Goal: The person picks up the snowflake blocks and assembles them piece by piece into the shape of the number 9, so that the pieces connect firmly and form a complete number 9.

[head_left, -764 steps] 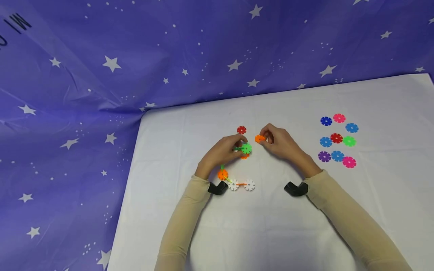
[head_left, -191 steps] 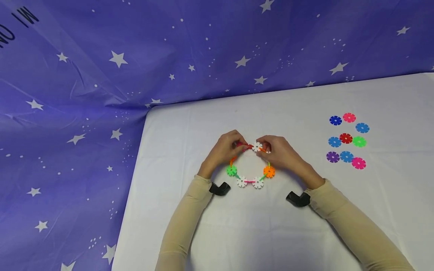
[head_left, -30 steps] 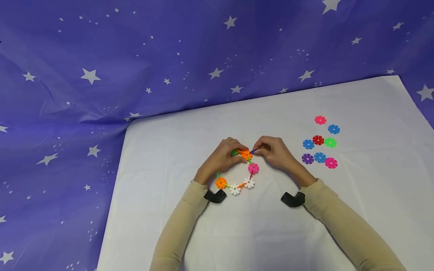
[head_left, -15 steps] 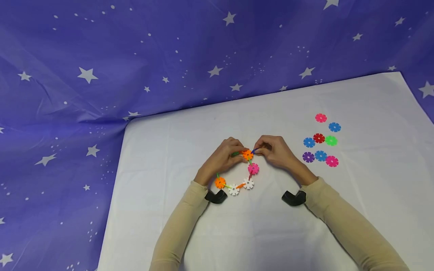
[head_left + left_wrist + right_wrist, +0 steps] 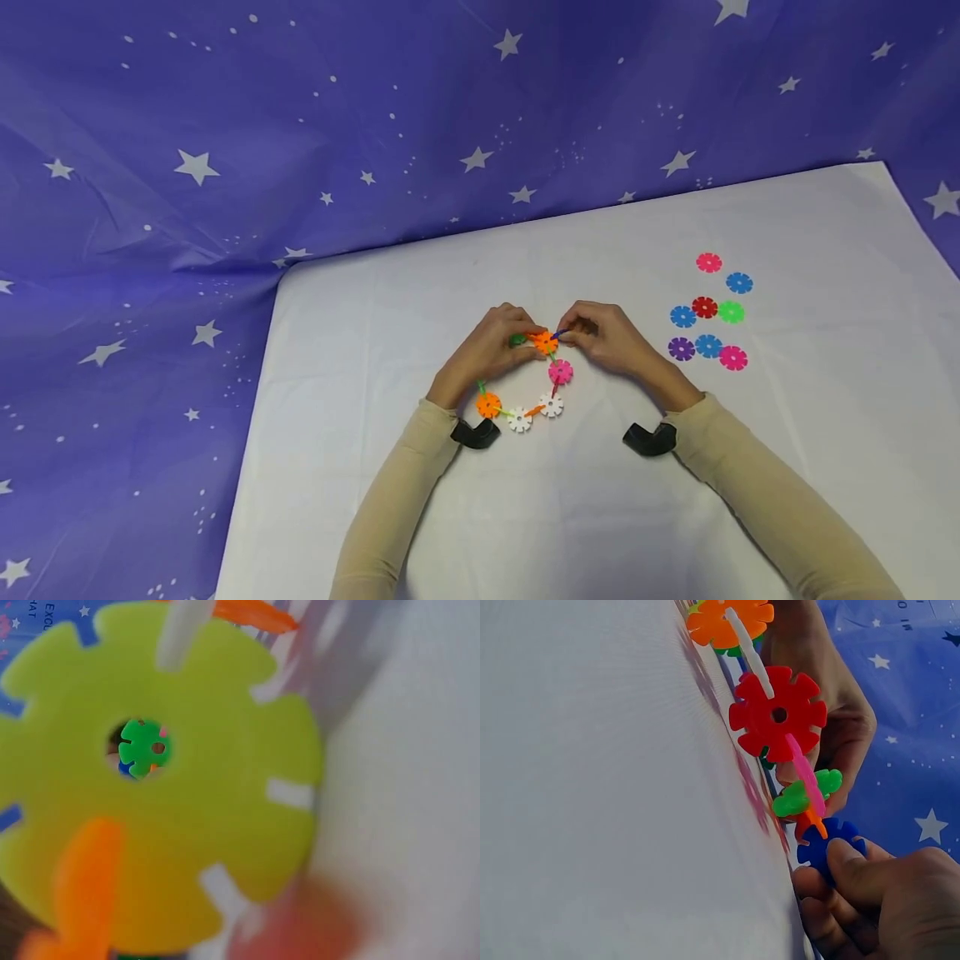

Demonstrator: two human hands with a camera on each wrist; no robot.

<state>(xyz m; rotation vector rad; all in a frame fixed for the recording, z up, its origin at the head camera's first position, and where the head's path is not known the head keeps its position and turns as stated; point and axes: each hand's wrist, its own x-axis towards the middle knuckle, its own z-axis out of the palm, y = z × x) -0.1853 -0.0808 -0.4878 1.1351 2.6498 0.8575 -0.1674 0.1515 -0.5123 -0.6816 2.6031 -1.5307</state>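
So, behind it all hangs the big purple star-printed backdrop (image 5: pixel 420 108), and before it spreads the white table (image 5: pixel 570 517), broad and pale, so every bright piece shows up against it. Both arms reach in from the near side, hands meeting over the work, near each other but apart.

The left hand (image 5: pixel 487 342) has thumb and finger around an orange disc (image 5: pixel 545 342), bracing that spot, I'd say, so the chain won't slide away under a push. The right hand (image 5: pixel 611 337) pinches a blue disc (image 5: pixel 829 851) by its rim, turned edge-on to the orange one, presumably because notch has to meet notch. They touch, or very nearly; how deep the fit goes, I can't tell from here.

And the chain of notched discs (image 5: pixel 551 406)! Its top sits between the two hands, then it bows toward the person, past a pink disc (image 5: pixel 560 372), and round beneath the left hand, which covers part of it; whether the loop is closed there, I can't see. Flat discs alternate with ones stood on edge.

Off beyond the right hand, well apart from the chain, lie the loose discs (image 5: pixel 705 307), eight in rough rows, seemingly parked within easy reach.
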